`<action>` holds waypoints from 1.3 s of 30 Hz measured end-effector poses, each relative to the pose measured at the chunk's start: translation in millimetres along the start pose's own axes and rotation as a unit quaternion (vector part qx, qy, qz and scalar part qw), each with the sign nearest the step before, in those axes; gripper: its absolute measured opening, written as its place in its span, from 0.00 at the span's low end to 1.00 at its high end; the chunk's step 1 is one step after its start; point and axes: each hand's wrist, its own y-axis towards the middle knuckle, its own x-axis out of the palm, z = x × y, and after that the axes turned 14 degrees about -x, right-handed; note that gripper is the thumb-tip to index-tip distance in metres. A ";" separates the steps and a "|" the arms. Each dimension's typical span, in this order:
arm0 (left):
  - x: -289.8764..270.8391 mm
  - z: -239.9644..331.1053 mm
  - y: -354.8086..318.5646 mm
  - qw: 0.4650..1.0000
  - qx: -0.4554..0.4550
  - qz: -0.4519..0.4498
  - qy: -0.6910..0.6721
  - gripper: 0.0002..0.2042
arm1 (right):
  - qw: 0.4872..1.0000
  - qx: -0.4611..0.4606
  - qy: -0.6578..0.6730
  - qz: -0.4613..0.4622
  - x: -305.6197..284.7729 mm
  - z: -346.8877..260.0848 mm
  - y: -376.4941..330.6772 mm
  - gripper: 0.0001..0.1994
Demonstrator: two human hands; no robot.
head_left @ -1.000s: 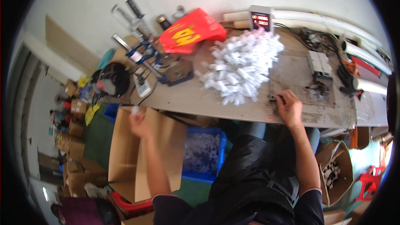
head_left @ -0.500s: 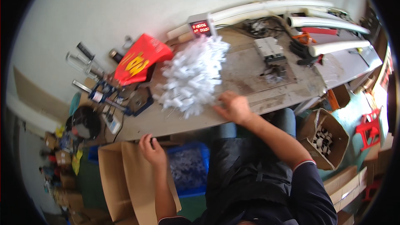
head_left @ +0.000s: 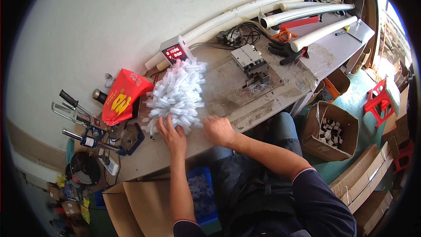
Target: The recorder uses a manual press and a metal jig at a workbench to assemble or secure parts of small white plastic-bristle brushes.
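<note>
A heaped pile of short, white, bristly or coil-like pieces point(head_left: 177, 94) lies on the workbench, too fine in detail to name surely. My left hand point(head_left: 173, 139) rests at the pile's near edge, fingers spread and touching the nearest pieces. Just right of the pile, my right hand point(head_left: 219, 131) is over the bench's front part with its fingers curled in; whatever they may hold is hidden. Behind the right hand sits a small metal fixture point(head_left: 250, 59) on a flat plate, with clear shavings around its front.
Left of the pile are a red bag point(head_left: 125, 96) and a blue-based hand press point(head_left: 98, 138). A counter with a red display point(head_left: 175, 52) and white tubes point(head_left: 245, 11) line the back. Below stand an open carton point(head_left: 144, 202), a blue bin point(head_left: 215, 213) and a box of black-and-white parts point(head_left: 311, 140).
My left hand has risen from above the carton to the pile's near edge. My right hand's fingers have curled in. The whole view has shifted, with the bench appearing lower and further left.
</note>
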 end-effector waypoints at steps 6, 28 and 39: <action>0.5 2.4 2.2 1.000 0.003 0.023 -0.006 0.30 | 0.998 0.008 0.034 0.044 -10.0 8.3 -15.4 0.08; -17.4 10.9 -15.6 0.997 0.013 0.075 0.023 0.26 | 0.998 -0.003 -0.034 -0.047 -4.3 -4.8 3.3 0.18; -14.8 6.5 -13.4 0.995 0.020 0.100 0.015 0.20 | 1.000 0.017 0.005 0.024 -18.8 -14.2 -6.6 0.17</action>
